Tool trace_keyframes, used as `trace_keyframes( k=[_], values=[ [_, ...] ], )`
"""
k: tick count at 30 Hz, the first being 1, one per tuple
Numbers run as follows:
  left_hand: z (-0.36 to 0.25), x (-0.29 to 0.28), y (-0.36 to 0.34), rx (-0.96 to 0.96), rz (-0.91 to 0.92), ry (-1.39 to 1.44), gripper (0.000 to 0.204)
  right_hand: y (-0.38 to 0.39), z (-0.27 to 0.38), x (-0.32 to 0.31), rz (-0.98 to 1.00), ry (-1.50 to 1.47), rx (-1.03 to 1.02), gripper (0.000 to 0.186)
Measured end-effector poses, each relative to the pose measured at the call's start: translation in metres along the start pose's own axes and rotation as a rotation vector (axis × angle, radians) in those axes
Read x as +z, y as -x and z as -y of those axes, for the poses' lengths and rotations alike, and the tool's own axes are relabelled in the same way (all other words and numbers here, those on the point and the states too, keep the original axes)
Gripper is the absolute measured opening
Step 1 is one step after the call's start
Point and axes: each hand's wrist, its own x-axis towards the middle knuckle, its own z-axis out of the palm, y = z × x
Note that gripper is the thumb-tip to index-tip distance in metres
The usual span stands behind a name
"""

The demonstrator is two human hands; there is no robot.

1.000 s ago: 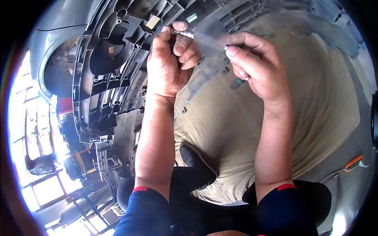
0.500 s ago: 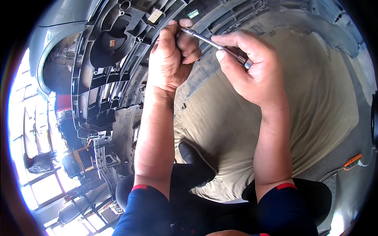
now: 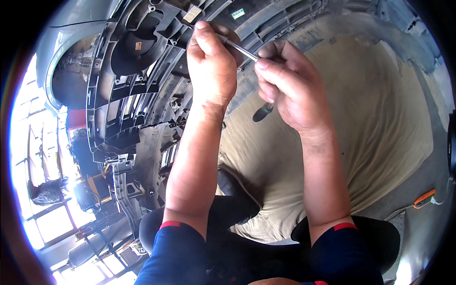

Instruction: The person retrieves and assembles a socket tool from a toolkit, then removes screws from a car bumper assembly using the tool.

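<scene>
My left hand [image 3: 211, 64] is closed at the black plastic bumper part [image 3: 164, 54], its thumb on top and its fingertips hidden. From behind its fingers runs a slim silver tool shaft [image 3: 243, 50], whose far tip I cannot see. My right hand [image 3: 294, 85] is closed round the shaft's near end, thumb and index finger pinching it. Below the right palm sticks out a dark, rounded handle end [image 3: 262, 112], out of line with the shaft. The fingers hide how the two join.
A tan cloth [image 3: 370, 118] covers the floor at centre and right. An orange-handled tool [image 3: 424, 198] lies at the far right. Open plastic ribs and grille bars [image 3: 123, 114] curve along the left. A grey-green car panel [image 3: 76, 28] stands at the upper left.
My right hand has turned and shifted slightly left, so the dark handle end now shows below it. The left hand has rolled over, hiding more of the shaft's far end.
</scene>
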Motion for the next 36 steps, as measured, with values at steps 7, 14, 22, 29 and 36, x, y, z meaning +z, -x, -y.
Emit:
trace_keyframes(
  k=[7, 14, 22, 29, 36],
  values=[
    [-0.024, -0.018, -0.012, 0.082, -0.096, 0.173, 0.043, -0.001, -0.001, 0.010, 0.368, 0.191, -0.308, 0.038],
    [-0.031, -0.017, -0.021, 0.001, 0.035, 0.497, 0.036, 0.010, 0.017, 0.018, 0.197, 0.691, -0.255, 0.032],
    [-0.024, -0.048, -0.037, 0.008, 0.443, 0.698, 0.043, 0.000, -0.012, 0.019, 0.178, 0.793, -0.578, 0.035],
    [-0.023, -0.043, -0.035, 0.033, 0.505, 0.739, 0.054, 0.000, -0.012, 0.025, 0.138, 0.754, -0.531, 0.035],
    [-0.021, -0.033, -0.023, -0.036, 0.178, 0.617, 0.062, -0.014, -0.008, 0.037, 0.109, 0.790, -0.643, 0.033]
  ],
)
